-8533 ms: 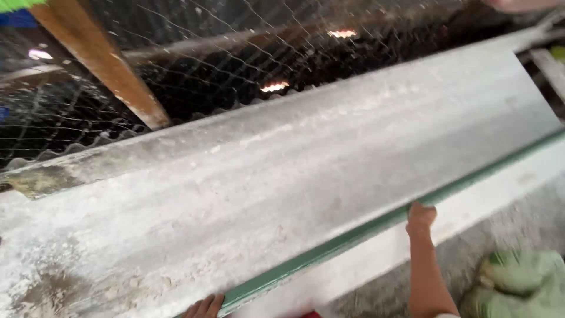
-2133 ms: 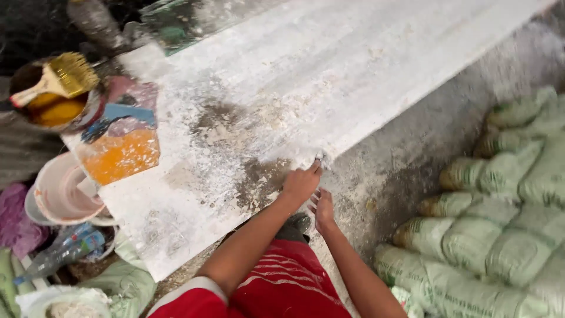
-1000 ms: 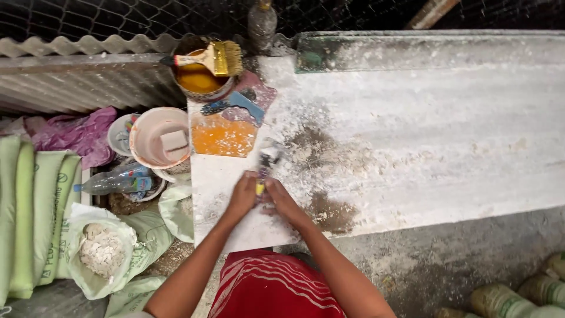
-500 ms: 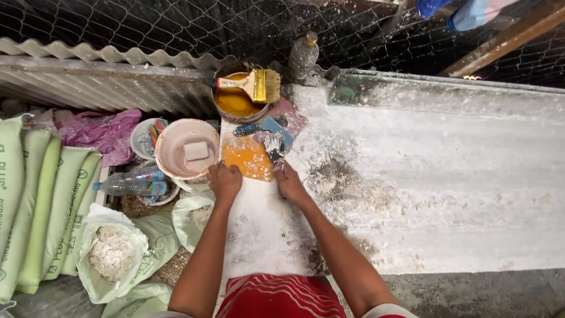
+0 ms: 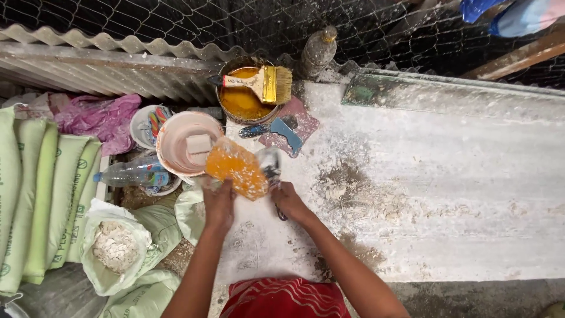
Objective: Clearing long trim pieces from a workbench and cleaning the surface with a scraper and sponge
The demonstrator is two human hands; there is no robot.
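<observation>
Both hands are up over the near-left end of the white, powder-dusted tabletop [image 5: 447,194]. The left hand [image 5: 219,207] is closed on the lower edge of a clear plastic bag of orange stuff [image 5: 235,168], lifting it just clear of the surface. The right hand [image 5: 288,200] is curled around the bag's right side, where the clear plastic bunches beside a dark-handled tool [image 5: 276,188]; whether the fingers also hold that tool I cannot tell.

The bag hangs over the tabletop's left edge, just in front of a pinkish bowl [image 5: 188,144] with a pale block inside. Behind it sits a round tin of orange paste [image 5: 241,100] with a yellow-bristled brush [image 5: 259,82] laid across its rim, and a blue-handled scraper [image 5: 276,129] lies on a pink rag. A dusty bottle [image 5: 318,53] stands at the back by the wire mesh [image 5: 176,23].

Room to move lies to the right: the surface runs long and bare apart from grey-brown smears. The left side is crowded: a plastic water bottle [image 5: 132,172] on its side, an open bag of white powder [image 5: 115,247], and pale green sacks [image 5: 35,188] with green printing stacked on edge along the far left.
</observation>
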